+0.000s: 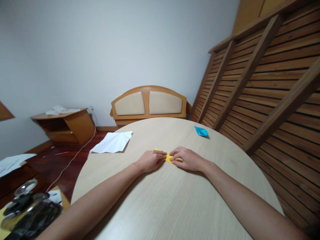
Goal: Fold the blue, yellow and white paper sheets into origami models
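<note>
A small folded piece of yellow paper (169,158) lies on the round table (160,206), partly hidden under both hands. My left hand (151,160) covers its left part, with fingers close together and tips pressed onto the paper. From the other side, my right hand (187,158) grips the right part between bent fingers and thumb. The fingertips of the two hands are a short gap apart, and yellow shows between them. Farther back on the right stands a blue folded paper boat (201,131), touched by neither hand.
A creased white sheet (112,142) lies at the table's left edge, partly overhanging. Slatted wooden panels (250,100) lean along the right side. Behind the table is a padded headboard (150,102). A low cabinet (65,125) and a trailing white cable (75,156) are at left.
</note>
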{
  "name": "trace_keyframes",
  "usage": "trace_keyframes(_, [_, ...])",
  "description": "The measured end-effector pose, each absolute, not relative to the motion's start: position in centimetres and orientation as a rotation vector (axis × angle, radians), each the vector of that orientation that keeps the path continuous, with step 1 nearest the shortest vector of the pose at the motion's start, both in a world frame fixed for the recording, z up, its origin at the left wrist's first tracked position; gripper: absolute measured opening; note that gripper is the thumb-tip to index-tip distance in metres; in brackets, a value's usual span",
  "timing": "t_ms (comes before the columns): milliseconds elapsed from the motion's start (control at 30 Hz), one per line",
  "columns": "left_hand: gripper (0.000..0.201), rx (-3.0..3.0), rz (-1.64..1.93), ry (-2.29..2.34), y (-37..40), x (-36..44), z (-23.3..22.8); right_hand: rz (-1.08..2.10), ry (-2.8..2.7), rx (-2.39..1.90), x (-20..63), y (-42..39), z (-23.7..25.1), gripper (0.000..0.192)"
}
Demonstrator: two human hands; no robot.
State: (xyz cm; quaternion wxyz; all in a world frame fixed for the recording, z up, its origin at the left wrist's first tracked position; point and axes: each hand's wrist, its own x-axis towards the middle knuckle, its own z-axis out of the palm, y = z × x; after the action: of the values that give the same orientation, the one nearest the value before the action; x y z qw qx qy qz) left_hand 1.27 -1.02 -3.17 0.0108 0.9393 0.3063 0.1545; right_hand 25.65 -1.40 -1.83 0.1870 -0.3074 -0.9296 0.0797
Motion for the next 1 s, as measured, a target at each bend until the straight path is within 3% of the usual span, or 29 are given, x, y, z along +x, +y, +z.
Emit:
trace_keyframes(667, [0.03, 2.924, 0.544, 0.899, -1.4, 1.2, -2.5, 0.293, -2.581, -0.849, 25.1, -2.2, -1.3, 0.024])
trace_keyframes(833, [0.035, 2.879, 0.486, 0.984, -1.8, 1.3, -2.3, 0.316, -2.583, -0.913, 25.2, -2.2, -1.9, 0.04])
trace_keyframes(1000, [0.045, 2.877, 0.451, 1.079, -1.5, 1.2, -2.8, 0.419, -2.609, -1.068, 25.4, -1.9, -2.3, 0.067])
